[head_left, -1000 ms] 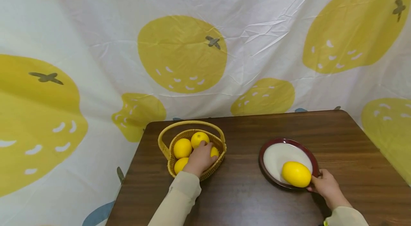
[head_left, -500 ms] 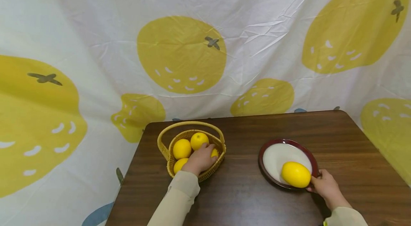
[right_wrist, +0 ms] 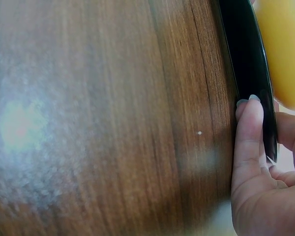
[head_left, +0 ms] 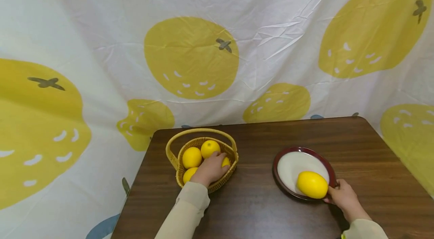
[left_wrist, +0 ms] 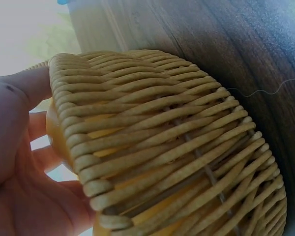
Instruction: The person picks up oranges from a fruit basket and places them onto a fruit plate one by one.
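Reaching into a wicker basket (head_left: 225, 182), my left hand (head_left: 210, 168) has its fingers curled round a yellow lemon (head_left: 226, 161) at the right side. The left wrist view shows my thumb at the basket's rim and fingers behind the lemon (left_wrist: 59, 137); their tips are hidden. Several other lemons (head_left: 192, 157) lie in the basket. On the right, my right hand (head_left: 345, 196) pinches the dark red rim of a white plate (head_left: 293, 167), thumb above and fingers beneath. A large lemon (head_left: 312, 184) rests on the plate close to my thumb.
Basket and plate stand on a dark wooden table (head_left: 257, 201), the basket's tall handle (head_left: 203, 130) arching over its back. A white curtain (head_left: 257, 62) printed with large yellow fruits hangs behind the table and along its left side.
The left hand shifts very slightly within the basket, and the view drifts a little. The right hand, plate and lemon on it stay as they were.
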Motion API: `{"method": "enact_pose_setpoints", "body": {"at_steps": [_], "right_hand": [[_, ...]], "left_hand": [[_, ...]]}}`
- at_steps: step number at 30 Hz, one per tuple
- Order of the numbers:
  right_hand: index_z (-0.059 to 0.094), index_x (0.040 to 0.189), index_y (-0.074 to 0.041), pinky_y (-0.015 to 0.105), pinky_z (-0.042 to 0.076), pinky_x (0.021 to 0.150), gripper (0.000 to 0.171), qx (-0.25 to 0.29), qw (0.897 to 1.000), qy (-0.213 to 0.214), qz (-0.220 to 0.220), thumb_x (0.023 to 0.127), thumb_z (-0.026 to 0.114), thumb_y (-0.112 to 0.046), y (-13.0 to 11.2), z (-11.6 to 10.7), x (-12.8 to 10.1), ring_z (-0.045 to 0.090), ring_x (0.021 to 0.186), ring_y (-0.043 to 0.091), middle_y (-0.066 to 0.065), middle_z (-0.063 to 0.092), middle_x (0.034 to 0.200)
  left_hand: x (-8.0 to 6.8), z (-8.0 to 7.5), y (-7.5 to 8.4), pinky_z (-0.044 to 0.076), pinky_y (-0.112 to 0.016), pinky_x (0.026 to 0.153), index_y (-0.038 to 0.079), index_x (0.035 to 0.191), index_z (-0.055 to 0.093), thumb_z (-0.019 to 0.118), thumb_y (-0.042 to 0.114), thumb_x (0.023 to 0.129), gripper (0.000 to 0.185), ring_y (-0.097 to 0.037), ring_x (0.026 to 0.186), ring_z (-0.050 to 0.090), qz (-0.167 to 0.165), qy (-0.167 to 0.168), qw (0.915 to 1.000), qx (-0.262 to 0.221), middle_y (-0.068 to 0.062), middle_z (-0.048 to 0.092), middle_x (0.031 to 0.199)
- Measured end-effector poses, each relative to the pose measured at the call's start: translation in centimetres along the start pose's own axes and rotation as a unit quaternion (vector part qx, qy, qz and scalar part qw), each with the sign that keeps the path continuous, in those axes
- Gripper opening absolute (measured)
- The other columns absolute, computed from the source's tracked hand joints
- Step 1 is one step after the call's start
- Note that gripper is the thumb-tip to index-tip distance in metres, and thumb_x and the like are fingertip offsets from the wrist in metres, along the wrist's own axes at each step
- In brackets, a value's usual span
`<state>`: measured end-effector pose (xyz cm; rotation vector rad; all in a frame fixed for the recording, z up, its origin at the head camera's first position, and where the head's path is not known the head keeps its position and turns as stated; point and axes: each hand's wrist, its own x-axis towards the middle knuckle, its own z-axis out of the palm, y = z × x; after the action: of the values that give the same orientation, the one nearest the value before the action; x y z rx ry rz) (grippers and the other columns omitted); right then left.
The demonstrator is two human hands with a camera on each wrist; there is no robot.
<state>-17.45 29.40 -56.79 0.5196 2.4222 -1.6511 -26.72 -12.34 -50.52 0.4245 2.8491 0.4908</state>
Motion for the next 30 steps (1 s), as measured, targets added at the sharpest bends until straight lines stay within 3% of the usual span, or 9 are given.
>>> {"method": "enact_pose_setpoints", "body": {"at_steps": [13, 21, 30], "right_hand": [[0.031, 0.129, 0.022, 0.023, 0.058, 0.063, 0.049, -0.002, 1.000, 0.002, 0.004, 0.100, 0.054, -0.010, 0.1, -0.1, 0.2, 0.064, 0.064, 0.009, 0.014, 0.053, 0.087], [0.033, 0.125, 0.020, 0.022, 0.057, 0.062, 0.042, 0.000, 1.000, 0.006, 0.001, 0.100, 0.052, -0.009, 0.3, -0.1, 0.2, 0.064, 0.062, 0.009, 0.012, 0.053, 0.085], [0.033, 0.124, 0.020, 0.022, 0.058, 0.063, 0.041, 0.007, 1.000, 0.002, 0.000, 0.100, 0.051, -0.008, 0.2, 0.0, 0.2, 0.063, 0.065, 0.010, 0.013, 0.051, 0.087]], "left_hand": [[-0.8, -0.2, 0.3, 0.046, -0.056, 0.107, 0.012, 0.149, 0.049, 0.057, 0.038, 0.102, 0.054, -0.042, 0.131, 0.054, 0.006, 0.033, 0.9992, -0.019, -0.018, 0.046, 0.153], [-1.2, -0.2, 0.6, 0.046, -0.055, 0.107, 0.013, 0.145, 0.054, 0.061, 0.037, 0.098, 0.053, -0.042, 0.129, 0.055, 0.012, 0.083, 0.9955, -0.044, -0.020, 0.049, 0.148], [-1.8, -0.1, 1.1, 0.043, -0.058, 0.107, 0.017, 0.143, 0.055, 0.063, 0.035, 0.095, 0.053, -0.046, 0.131, 0.051, -0.007, 0.128, 0.9877, -0.089, -0.022, 0.049, 0.148]]}}
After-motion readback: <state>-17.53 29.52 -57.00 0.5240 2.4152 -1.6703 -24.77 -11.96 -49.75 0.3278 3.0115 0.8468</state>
